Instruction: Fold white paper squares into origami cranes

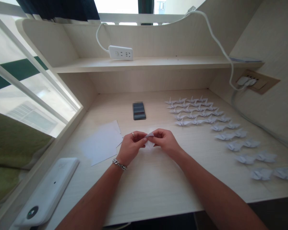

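Observation:
Between my two hands is a small piece of folded white paper (149,145), with creases fanning down its lower part. My left hand (133,142), wearing a ring and a chain bracelet, pinches its left side. On the other side the fingers of my right hand (164,139) are closed on its top right corner. Just left of my left hand lie flat white paper sheets (103,143), overlapping on the desk. To the right, folded paper cranes (196,112) stand in several rows, running down toward the desk's front right corner.
A dark, blurred phone-like object (139,111) lies beyond my hands. A long white device (48,191) rests along the left edge. A power strip (121,53) sits on the shelf (153,62), and its white cable (216,38) hangs to the wall socket (259,82).

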A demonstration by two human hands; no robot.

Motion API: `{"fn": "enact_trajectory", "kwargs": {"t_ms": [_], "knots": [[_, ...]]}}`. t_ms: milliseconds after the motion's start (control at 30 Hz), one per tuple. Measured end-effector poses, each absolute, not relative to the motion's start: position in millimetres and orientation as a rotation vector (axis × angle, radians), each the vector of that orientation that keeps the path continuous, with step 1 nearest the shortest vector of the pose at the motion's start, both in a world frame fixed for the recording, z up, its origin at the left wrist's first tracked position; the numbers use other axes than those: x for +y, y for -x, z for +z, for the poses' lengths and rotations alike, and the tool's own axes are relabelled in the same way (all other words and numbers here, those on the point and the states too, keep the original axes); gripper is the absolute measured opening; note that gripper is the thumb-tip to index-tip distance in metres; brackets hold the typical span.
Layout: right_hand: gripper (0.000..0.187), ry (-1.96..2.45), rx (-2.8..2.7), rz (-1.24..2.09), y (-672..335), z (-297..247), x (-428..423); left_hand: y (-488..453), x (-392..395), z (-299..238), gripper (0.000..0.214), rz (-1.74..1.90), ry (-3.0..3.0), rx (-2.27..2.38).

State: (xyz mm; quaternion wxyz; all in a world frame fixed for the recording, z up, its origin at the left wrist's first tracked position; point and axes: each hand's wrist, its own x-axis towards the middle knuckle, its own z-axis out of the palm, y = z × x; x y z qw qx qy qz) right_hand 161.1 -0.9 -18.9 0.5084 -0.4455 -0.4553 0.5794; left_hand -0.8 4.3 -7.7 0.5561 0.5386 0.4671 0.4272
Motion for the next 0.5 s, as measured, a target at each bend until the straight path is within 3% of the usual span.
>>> {"fn": "enact_trajectory", "kwargs": {"t_ms": [233,500], "knots": [[0.017,0.949,-1.003,1.561,-168.8,-18.9,-0.7,0.3,4.1,-8.5,0.01,1.062,-1.217,1.076],[0.02,1.083,-1.11,1.415,-169.8,-16.5,-1.3,-2.0,3.7,-12.4,0.019,1.072,-1.152,0.989]]}}
